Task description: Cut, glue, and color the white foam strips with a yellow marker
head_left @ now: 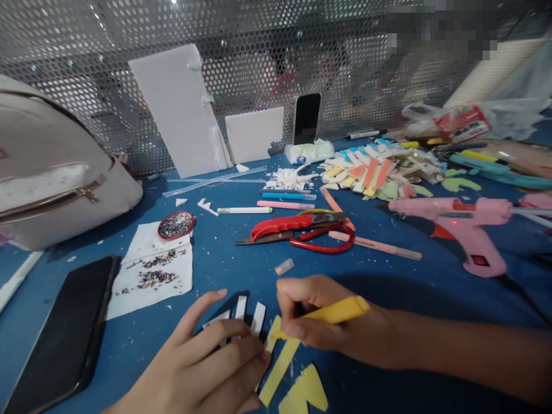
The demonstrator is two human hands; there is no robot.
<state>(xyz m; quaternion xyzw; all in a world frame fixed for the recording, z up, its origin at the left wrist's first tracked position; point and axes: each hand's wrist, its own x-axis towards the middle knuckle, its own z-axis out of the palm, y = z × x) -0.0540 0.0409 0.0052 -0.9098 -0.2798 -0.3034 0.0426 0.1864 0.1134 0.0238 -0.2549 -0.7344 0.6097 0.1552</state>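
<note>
My right hand (323,310) grips a yellow marker (340,310), its tip down at a pale yellow strip (272,336). My left hand (215,356) lies spread over the strips just left of the marker tip, index finger stretched away and the other fingertips resting at the strip's edge. Two narrow white strips (259,318) and a white pointed piece (218,319) stick out past its fingers. A second yellow strip (280,374) lies below the marker, and nearer me is a notched yellow piece (305,391). A loose pen cap (284,266) sits beyond my right hand.
Red-handled scissors (297,227) lie among several markers (287,204). A pink glue gun (470,230) is at right, a pile of coloured strips (375,169) behind. At left are a phone (64,333), beads on paper (159,270) and a bag (56,172).
</note>
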